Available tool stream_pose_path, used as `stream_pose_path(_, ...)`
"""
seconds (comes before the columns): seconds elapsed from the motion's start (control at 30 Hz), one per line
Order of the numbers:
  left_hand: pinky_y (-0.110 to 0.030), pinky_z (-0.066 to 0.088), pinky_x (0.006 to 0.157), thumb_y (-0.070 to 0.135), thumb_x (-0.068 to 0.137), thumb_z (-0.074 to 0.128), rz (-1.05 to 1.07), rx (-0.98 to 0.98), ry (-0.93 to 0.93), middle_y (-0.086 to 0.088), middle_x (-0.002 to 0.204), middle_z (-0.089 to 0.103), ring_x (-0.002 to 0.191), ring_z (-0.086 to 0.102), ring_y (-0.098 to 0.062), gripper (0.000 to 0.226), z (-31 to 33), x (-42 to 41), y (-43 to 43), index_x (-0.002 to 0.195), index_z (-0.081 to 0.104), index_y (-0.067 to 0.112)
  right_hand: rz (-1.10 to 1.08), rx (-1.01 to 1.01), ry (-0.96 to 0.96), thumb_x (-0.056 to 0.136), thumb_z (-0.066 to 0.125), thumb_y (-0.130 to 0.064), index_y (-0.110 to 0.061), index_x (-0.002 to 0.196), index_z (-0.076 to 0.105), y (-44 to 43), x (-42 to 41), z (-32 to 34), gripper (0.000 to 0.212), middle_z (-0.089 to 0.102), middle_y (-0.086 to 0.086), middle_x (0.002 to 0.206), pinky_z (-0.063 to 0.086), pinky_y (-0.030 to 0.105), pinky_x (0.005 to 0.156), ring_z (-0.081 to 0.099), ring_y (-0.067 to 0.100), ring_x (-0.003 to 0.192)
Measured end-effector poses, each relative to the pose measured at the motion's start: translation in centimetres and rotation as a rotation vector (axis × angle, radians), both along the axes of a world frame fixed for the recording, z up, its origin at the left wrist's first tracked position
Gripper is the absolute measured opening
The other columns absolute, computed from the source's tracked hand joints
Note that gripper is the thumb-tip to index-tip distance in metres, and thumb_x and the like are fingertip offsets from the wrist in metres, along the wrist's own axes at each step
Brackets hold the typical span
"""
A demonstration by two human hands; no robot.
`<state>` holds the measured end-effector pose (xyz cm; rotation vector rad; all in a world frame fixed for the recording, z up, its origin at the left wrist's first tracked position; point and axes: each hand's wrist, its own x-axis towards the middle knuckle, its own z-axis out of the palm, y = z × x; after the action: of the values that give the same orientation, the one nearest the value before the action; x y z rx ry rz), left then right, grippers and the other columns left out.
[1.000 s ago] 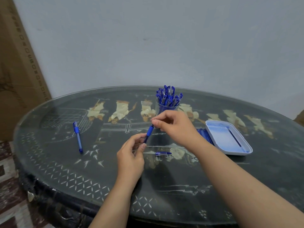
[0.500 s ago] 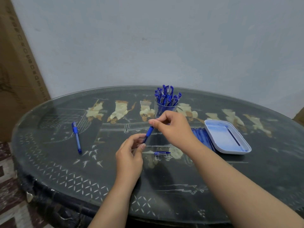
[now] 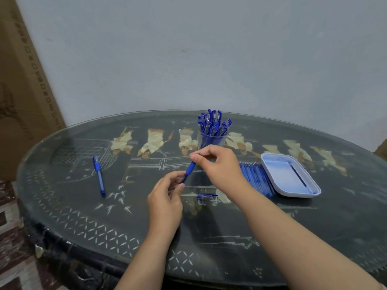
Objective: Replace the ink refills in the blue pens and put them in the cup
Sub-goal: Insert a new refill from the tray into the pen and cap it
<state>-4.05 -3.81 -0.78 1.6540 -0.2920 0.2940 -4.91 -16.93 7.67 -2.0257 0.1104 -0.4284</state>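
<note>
**Just in front of the clear cup of blue pens (image 3: 211,139): one blue plastic pen (image 3: 189,169), two hands**

Head view: the right hand (image 3: 217,166) pinches the pen's upper end with thumb and curled fingers, just before the cup. The left hand (image 3: 165,201), farther from the cup, curls its fingertips round the lower end. A short blue pen cap (image 3: 207,195) lies before the cup. A second blue pen (image 3: 98,174) lies well left of it. A row of blue refills (image 3: 256,178) and a white rectangular tray (image 3: 278,176) lie to its right.
</note>
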Motion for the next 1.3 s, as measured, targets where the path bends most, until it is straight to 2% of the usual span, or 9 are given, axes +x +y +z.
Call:
stream_pose_path(0.2,-0.002,0.042,0.078,-0.011,0.086,0.060,0.021,-0.030,0.022,0.002,0.097,0.069,0.089,0.063,0.003,0.043,0.0,0.1,0.1,0.096,0.066,0.030,0.011,0.074,0.045,0.093,0.065,-0.033,-0.022,0.112,0.063,-0.3,-0.2,-0.8,0.023,0.069,0.000,0.094,0.050,0.018,0.078,0.064,0.011,0.086)
stream_pose_path(0.33,-0.003,0.043,0.078,-0.010,0.087,0.061,0.019,-0.053,0.043,0.003,0.098,0.069,0.088,0.063,0.003,0.041,0.0,0.2,0.2,0.097,0.066,0.029,0.168,-0.592,0.451,0.084,0.077,-0.023,-0.025,0.117,0.062,-2.4,-0.5,-2.4,0.036,0.064,-0.007,0.094,0.049,0.022,0.081,0.059,0.010,0.090)
stream_pose_path(0.43,-0.004,0.044,0.077,-0.008,0.087,0.062,0.014,-0.075,0.061,0.003,0.097,0.070,0.086,0.064,0.002,0.040,-0.1,0.2,0.1,0.097,0.066,0.030,0.234,-0.707,0.536,0.089,0.067,-0.007,-0.018,0.118,0.066,-2.7,-0.7,-3.1,0.031,0.067,-0.002,0.099,0.054,0.031,0.088,0.064,0.016,0.094)
stream_pose_path(0.6,-0.005,0.045,0.079,-0.008,0.087,0.062,0.003,-0.073,0.069,0.005,0.097,0.070,0.087,0.064,0.001,0.039,-0.1,0.2,0.2,0.099,0.067,0.029,0.280,-0.809,0.576,0.090,0.061,-0.009,-0.021,0.114,0.067,-2.9,-0.4,-2.8,0.027,0.064,0.002,0.113,0.054,0.035,0.092,0.062,0.018,0.100)
stream_pose_path(0.7,-0.005,0.045,0.079,-0.009,0.087,0.062,-0.006,-0.070,0.064,0.004,0.097,0.070,0.086,0.064,0.002,0.038,-0.1,0.2,0.2,0.099,0.067,0.027,0.221,-0.646,0.485,0.090,0.066,-0.017,-0.023,0.100,0.061,-3.4,-0.3,-2.0,0.012,0.066,-0.002,0.095,0.054,0.027,0.078,0.064,0.013,0.086)
stream_pose_path(0.8,-0.005,0.045,0.078,-0.008,0.087,0.062,-0.016,-0.075,0.072,0.004,0.096,0.070,0.086,0.065,0.001,0.039,0.0,0.1,0.2,0.098,0.067,0.028,0.169,-0.337,0.383,0.094,0.064,-0.018,-0.022,0.116,0.060,-4.0,-0.2,0.2,0.022,0.067,-0.007,0.078,0.046,0.016,0.065,0.062,0.004,0.070)
stream_pose_path(0.97,-0.006,0.046,0.077,-0.009,0.087,0.062,-0.023,-0.086,0.084,0.003,0.096,0.070,0.084,0.065,0.001,0.039,0.1,0.2,0.1,0.096,0.067,0.028,0.077,0.251,0.004,0.090,0.068,-0.007,-0.011,0.108,0.069,-2.4,-0.4,3.1,0.019,0.073,0.005,0.088,0.055,0.020,0.071,0.069,0.008,0.073)
stream_pose_path(1.1,-0.005,0.045,0.077,-0.010,0.086,0.062,-0.021,-0.086,0.071,0.004,0.095,0.069,0.085,0.064,0.001,0.042,0.2,0.1,0.0,0.095,0.066,0.030,0.122,0.212,-0.056,0.087,0.071,-0.004,-0.013,0.101,0.070,-0.6,-0.3,3.4,0.017,0.073,0.012,0.094,0.058,0.023,0.078,0.069,0.013,0.080)
stream_pose_path(1.3,-0.006,0.046,0.078,-0.008,0.087,0.062,-0.015,-0.068,0.071,0.004,0.096,0.069,0.086,0.064,0.001,0.039,0.0,0.1,0.3,0.097,0.066,0.030,0.122,-0.064,0.005,0.087,0.072,-0.007,-0.018,0.099,0.068,0.2,0.5,2.5,0.017,0.069,-0.002,0.086,0.053,0.017,0.075,0.064,0.008,0.078)
